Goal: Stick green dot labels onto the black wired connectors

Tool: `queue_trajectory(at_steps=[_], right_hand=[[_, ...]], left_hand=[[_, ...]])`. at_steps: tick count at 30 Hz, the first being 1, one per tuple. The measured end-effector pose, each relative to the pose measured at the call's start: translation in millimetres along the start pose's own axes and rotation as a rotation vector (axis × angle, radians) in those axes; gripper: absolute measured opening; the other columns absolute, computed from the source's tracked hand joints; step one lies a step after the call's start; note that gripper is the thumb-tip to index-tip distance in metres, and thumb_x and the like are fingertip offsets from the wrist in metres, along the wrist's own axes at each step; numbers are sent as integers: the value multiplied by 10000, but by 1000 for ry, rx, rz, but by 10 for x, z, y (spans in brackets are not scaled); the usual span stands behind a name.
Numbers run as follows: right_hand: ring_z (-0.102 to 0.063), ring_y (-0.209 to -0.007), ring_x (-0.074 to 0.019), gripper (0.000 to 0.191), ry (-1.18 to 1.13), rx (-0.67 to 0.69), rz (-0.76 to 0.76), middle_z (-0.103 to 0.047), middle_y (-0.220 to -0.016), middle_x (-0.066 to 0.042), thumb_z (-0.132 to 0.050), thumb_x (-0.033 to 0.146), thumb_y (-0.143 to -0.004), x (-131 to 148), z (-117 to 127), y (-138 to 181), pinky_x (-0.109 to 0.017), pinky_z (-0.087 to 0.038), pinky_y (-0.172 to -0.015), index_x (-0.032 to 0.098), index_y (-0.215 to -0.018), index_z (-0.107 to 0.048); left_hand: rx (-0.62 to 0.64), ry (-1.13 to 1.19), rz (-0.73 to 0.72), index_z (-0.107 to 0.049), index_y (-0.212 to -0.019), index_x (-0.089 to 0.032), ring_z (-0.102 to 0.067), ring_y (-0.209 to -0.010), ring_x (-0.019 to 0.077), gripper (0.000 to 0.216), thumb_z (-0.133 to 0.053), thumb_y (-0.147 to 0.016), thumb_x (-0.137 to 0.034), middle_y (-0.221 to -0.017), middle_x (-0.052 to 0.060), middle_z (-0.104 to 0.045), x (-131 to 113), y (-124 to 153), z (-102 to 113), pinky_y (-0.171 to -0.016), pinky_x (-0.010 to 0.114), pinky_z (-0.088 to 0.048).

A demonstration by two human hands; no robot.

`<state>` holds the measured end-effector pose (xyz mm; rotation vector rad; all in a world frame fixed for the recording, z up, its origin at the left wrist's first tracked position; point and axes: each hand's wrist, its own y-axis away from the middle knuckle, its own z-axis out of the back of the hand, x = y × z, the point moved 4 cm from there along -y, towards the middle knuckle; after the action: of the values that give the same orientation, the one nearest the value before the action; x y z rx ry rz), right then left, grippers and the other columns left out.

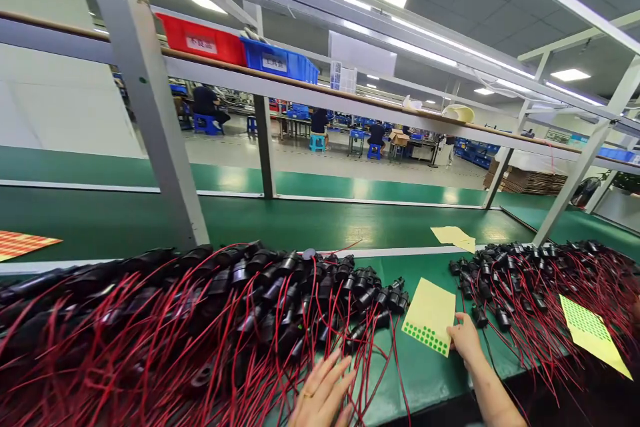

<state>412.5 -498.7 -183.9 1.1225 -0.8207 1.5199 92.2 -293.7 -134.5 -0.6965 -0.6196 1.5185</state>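
Note:
My left hand lies open, fingers stretched flat on the near edge of a big pile of black connectors with red wires. My right hand touches the lower right corner of a yellow sticker sheet with green dots along its near edge; its fingers are curled at the sheet's edge. A second pile of the same wired connectors lies just right of that hand. Another yellow sheet with green dots rests on that pile.
The green bench top runs wide behind the piles. Grey frame posts stand on it, with a shelf above carrying red and blue bins. Blank yellow sheets lie further back. Seated people work in the distance.

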Motion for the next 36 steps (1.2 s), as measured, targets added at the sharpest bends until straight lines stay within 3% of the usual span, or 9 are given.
queue_trajectory(at_steps=[6,9,12,16,22,27,32,36], right_hand=[[-551,-449,-191,409,49,15,38,-451,-507,95,-508,205,-595,-149,140,-11,-245,-405,-394,189,-998,-441],[-563,-484,-203,386,106,23,82,-460,-496,89,-497,220,-590,-189,200,5,-258,-408,-445,201,-974,-457],[-568,-520,-212,375,159,30,127,-472,-507,81,-476,232,-602,-204,218,22,-273,-416,-500,207,-976,-457],[-565,-553,-219,376,224,30,174,-491,-539,68,-443,243,-628,-202,202,37,-293,-422,-568,200,-1001,-451],[-583,-591,-233,383,334,40,184,-489,-564,56,-420,267,-697,-170,177,59,-292,-401,-578,183,-1069,-457],[-607,-637,-245,417,427,51,172,-568,-653,14,-416,231,-752,-125,149,113,-303,-393,-607,186,-1164,-455],[-651,-753,-240,424,416,57,157,-653,-843,-26,-455,228,-754,-117,139,142,-293,-437,-676,229,-1177,-463],[-659,-779,-241,462,384,84,168,-660,-846,-29,-474,256,-740,-136,145,123,-287,-460,-683,224,-1201,-457]], left_hand=[[316,113,-332,-221,-1473,-140,-402,-1328,248,673,-499,-882,-303,-1414,92,-482,-652,-276,-763,-1119,373,-328],[497,166,-347,-158,-1487,-144,-351,-1362,239,636,-420,-909,-173,-1459,98,-413,-913,-426,-1167,-1130,378,-304],[637,293,-337,-134,-1490,-132,-289,-1392,272,632,-397,-935,-282,-1506,127,-310,-1090,-573,-1481,-1145,434,-266],[719,379,-269,-93,-1490,-103,-211,-1414,317,750,-450,-896,-388,-1531,171,-209,-1153,-681,-1763,-1141,511,-240],[798,413,-208,-168,-1480,-71,-201,-1416,320,610,-280,-964,-378,-1525,193,-199,-1159,-656,-1846,-1140,514,-240],[786,396,-234,-138,-1483,-76,-185,-1420,324,696,-352,-938,-452,-1534,195,-177,-1180,-668,-1763,-1145,515,-222],[829,390,-207,-201,-1470,-83,-184,-1407,381,705,-356,-924,-501,-1525,194,-237,-1186,-717,-1716,-1129,559,-238],[765,347,-253,-211,-1467,-114,-251,-1386,380,710,-414,-911,-506,-1508,179,-294,-1179,-718,-1729,-1113,553,-282]])
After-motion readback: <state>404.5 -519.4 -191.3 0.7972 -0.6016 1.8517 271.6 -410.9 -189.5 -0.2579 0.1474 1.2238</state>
